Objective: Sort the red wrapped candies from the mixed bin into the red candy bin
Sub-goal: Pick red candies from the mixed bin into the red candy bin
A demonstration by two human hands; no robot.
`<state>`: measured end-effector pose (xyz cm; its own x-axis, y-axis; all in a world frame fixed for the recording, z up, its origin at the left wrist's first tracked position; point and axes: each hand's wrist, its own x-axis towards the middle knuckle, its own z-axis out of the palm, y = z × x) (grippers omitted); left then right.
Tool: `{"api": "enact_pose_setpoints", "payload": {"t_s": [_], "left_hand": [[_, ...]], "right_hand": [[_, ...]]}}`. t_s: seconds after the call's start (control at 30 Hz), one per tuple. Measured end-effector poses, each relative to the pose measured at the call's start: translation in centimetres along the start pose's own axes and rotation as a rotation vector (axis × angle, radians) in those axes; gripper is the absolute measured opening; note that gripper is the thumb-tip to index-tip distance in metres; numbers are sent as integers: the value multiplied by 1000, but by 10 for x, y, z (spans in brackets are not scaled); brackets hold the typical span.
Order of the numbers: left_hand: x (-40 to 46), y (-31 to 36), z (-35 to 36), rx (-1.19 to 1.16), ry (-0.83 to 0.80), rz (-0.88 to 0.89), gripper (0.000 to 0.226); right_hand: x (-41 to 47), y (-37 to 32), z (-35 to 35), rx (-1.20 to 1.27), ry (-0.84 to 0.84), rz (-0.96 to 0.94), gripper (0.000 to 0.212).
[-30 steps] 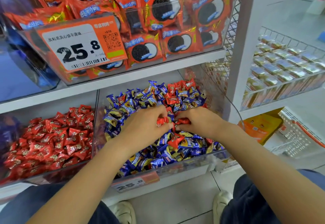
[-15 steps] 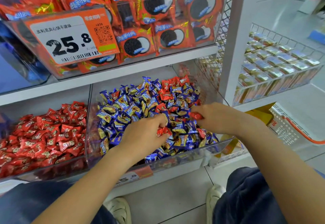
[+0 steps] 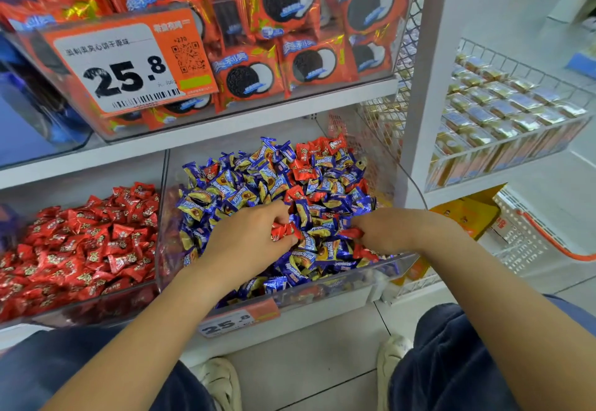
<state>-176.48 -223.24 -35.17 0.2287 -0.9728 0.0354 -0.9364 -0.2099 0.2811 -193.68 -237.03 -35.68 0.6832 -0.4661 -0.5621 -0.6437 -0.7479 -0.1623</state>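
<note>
Head view: I am watching both hands working low in the mixed bin (image 3: 392, 277). Since a second ago they are spreading apart; earlier they were meeting mid-pile, now the right hand (image 3: 392, 233) is sitting further right, near the front wall, fingers pinching a red candy (image 3: 352, 234). Left hand (image 3: 250, 238) is staying put, fingers curled round a small bunch of red candies (image 3: 284, 229). Camera is also tipping upward a bit.

My read: still the gathering phase, both hands loaded, nothing carried over yet. Red candy bin (image 3: 151, 291) is lying just left, sharing a wall, already heaped with red wrappers. Plenty of reds are still showing at the mixed bin's back among the blue wrappers (image 3: 245, 191).

Writing: small front tag (image 3: 238, 322) is reading "25.8". Further back, upper-shelf price card (image 3: 129, 67) is showing "25.8", "+270", a QR code, barcode, Chinese text I can't transcribe reliably. Cookie packs (image 3: 317, 59) behind are carrying Chinese branding, sandwich-cookie pictures.
</note>
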Motion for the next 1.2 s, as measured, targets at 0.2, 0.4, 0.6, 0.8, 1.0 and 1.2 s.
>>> {"api": "enact_pose_setpoints", "payload": {"t_s": [0.2, 0.4, 0.6, 0.8, 1.0, 1.2], "left_hand": [[-8, -10, -21, -140, 122, -68, 27], [-44, -45, -52, -336, 295, -93, 23], [-85, -150, -58, -481, 611, -382, 18], [-101, -213, -48, -538, 653, -627, 21], [-109, -239, -45, -822, 726, -805, 29], [-107, -237, -43, -821, 691, -836, 29]], "right_hand": [[-19, 4, -16, 339, 282, -92, 16], [-32, -55, -29, 778, 383, -289, 16], [-2, -159, -50, 562, 389, -423, 21], [61, -260, -55, 198, 467, -430, 31], [102, -285, -65, 193, 485, -427, 30], [91, -261, -62, 271, 562, -522, 25]]}}
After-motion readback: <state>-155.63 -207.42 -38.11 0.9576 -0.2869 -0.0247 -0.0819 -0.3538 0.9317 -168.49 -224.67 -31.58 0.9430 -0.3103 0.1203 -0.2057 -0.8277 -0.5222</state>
